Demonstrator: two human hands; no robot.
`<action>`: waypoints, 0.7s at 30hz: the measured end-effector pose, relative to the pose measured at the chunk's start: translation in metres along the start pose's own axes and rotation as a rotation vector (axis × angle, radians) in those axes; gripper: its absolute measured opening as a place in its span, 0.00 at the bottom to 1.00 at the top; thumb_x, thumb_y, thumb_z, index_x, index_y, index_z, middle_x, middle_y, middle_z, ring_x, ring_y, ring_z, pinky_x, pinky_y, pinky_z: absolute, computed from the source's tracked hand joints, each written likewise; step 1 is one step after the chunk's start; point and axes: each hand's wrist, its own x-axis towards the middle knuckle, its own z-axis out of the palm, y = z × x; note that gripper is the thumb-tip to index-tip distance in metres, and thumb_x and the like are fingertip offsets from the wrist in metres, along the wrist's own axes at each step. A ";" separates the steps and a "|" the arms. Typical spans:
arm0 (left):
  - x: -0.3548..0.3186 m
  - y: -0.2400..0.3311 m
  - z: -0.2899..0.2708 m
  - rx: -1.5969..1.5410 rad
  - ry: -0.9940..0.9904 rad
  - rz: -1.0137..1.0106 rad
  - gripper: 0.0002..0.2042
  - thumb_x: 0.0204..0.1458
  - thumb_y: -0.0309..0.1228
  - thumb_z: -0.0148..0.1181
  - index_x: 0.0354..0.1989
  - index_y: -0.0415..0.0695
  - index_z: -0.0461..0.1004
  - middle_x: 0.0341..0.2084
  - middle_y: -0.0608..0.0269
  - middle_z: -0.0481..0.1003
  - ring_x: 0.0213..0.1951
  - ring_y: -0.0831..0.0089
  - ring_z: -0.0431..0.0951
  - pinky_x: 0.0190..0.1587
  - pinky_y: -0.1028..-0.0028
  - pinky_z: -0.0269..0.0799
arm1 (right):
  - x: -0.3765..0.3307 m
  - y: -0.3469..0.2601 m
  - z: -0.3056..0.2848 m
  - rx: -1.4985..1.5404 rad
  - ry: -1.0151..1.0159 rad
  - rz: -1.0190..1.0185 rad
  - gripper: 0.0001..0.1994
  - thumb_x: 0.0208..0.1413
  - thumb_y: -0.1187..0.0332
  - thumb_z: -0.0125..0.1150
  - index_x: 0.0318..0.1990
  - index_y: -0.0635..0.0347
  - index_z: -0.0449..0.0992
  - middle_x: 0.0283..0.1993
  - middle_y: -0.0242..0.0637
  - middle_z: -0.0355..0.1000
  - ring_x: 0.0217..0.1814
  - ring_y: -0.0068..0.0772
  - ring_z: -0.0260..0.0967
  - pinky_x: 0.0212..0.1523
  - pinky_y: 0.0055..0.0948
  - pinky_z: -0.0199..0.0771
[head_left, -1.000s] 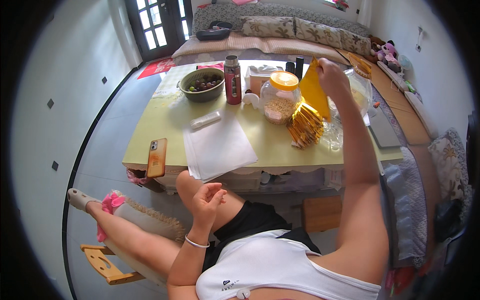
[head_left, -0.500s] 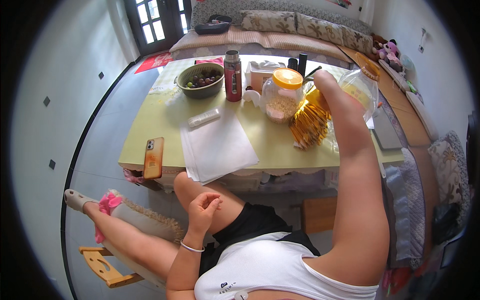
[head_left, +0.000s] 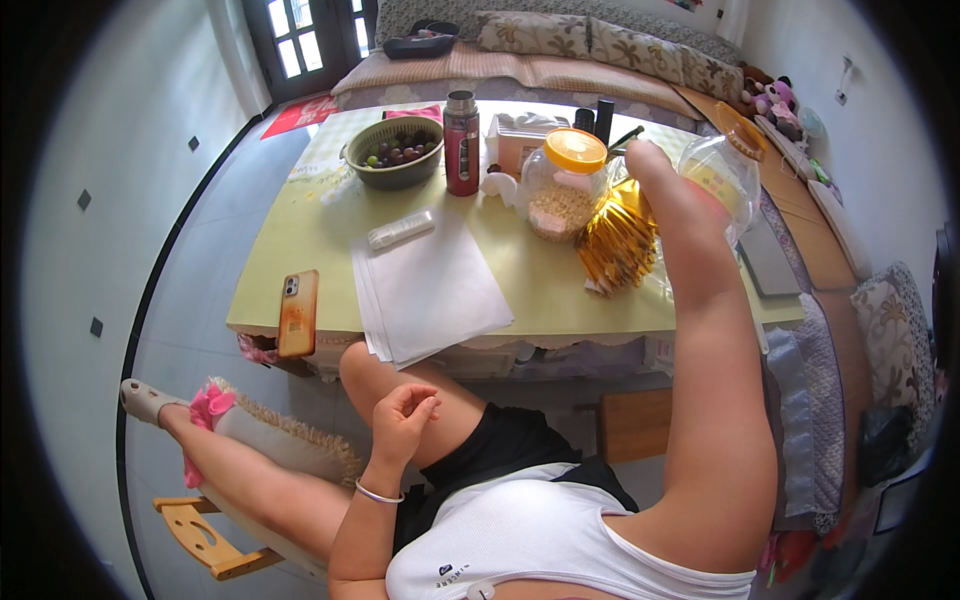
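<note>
A phone in an amber case (head_left: 298, 315) lies at the near left of the table (head_left: 570, 292). A dark bowl (head_left: 372, 174) holding grapes (head_left: 405, 155) stands farther back. A white tube-shaped packet (head_left: 401, 230) lies on the upper part of the paper sheets (head_left: 440, 295). The left hand (head_left: 405, 418) is positioned above the thigh, below the table edge; its fingers are loosely bent, not clenched, with no object visible in them. A red flask (head_left: 462, 150) stands upright. Right of it, an orange-lidded jar (head_left: 563, 200) is partly filled. The gold foil bundle (head_left: 615, 245) rests on the table, fanned out, between this jar and the right forearm. The right hand (head_left: 650, 162) is extended at the bundle's far end; its fingers are hidden, so its grip cannot be determined. A clear container (head_left: 722, 180) stands farther right.
</note>
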 end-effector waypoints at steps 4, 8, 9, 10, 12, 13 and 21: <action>-0.002 0.007 -0.006 0.177 0.108 0.103 0.05 0.57 0.22 0.63 0.41 0.36 0.79 0.30 0.61 0.80 0.29 0.77 0.79 0.33 0.77 0.76 | -0.011 -0.016 0.004 -0.137 -0.065 -0.021 0.16 0.60 0.70 0.58 0.55 0.58 0.80 0.60 0.41 0.76 0.60 0.42 0.76 0.56 0.41 0.78; 0.014 0.025 -0.013 0.666 0.278 0.474 0.09 0.49 0.22 0.67 0.39 0.39 0.80 0.30 0.58 0.78 0.31 0.65 0.79 0.35 0.69 0.74 | -0.034 -0.012 0.000 -0.165 -0.110 -0.149 0.16 0.59 0.71 0.55 0.52 0.61 0.81 0.55 0.46 0.78 0.58 0.46 0.77 0.55 0.42 0.77; 0.020 0.031 -0.014 0.745 0.297 0.575 0.10 0.46 0.23 0.69 0.38 0.40 0.80 0.30 0.57 0.78 0.32 0.62 0.79 0.37 0.67 0.74 | -0.040 -0.012 -0.003 -0.198 -0.048 -0.171 0.14 0.58 0.71 0.56 0.50 0.60 0.82 0.52 0.47 0.79 0.55 0.43 0.79 0.51 0.41 0.79; 0.027 0.035 -0.014 0.850 0.290 0.609 0.12 0.44 0.23 0.70 0.38 0.41 0.80 0.33 0.57 0.78 0.36 0.60 0.78 0.41 0.66 0.74 | -0.045 -0.011 -0.005 -0.200 0.083 -0.172 0.12 0.58 0.68 0.59 0.46 0.59 0.83 0.48 0.46 0.80 0.52 0.45 0.79 0.49 0.42 0.79; 0.037 0.040 -0.019 1.069 0.275 0.665 0.15 0.39 0.25 0.73 0.38 0.42 0.81 0.39 0.57 0.79 0.44 0.57 0.77 0.49 0.62 0.72 | -0.070 -0.023 -0.017 -0.191 0.269 -0.230 0.10 0.57 0.64 0.62 0.40 0.57 0.83 0.43 0.45 0.81 0.47 0.46 0.81 0.45 0.44 0.80; 0.041 0.042 -0.020 1.121 0.254 0.665 0.16 0.37 0.26 0.74 0.38 0.42 0.81 0.41 0.58 0.79 0.45 0.57 0.76 0.50 0.61 0.71 | -0.092 -0.036 -0.028 -0.178 0.323 -0.284 0.09 0.58 0.63 0.62 0.39 0.57 0.82 0.41 0.44 0.81 0.45 0.46 0.81 0.43 0.44 0.80; 0.069 0.041 -0.020 1.250 0.124 0.702 0.17 0.37 0.30 0.74 0.39 0.43 0.81 0.45 0.57 0.79 0.48 0.58 0.78 0.51 0.59 0.71 | -0.218 -0.116 0.048 0.208 0.200 -0.951 0.09 0.56 0.60 0.65 0.40 0.52 0.79 0.36 0.34 0.78 0.39 0.41 0.78 0.38 0.37 0.79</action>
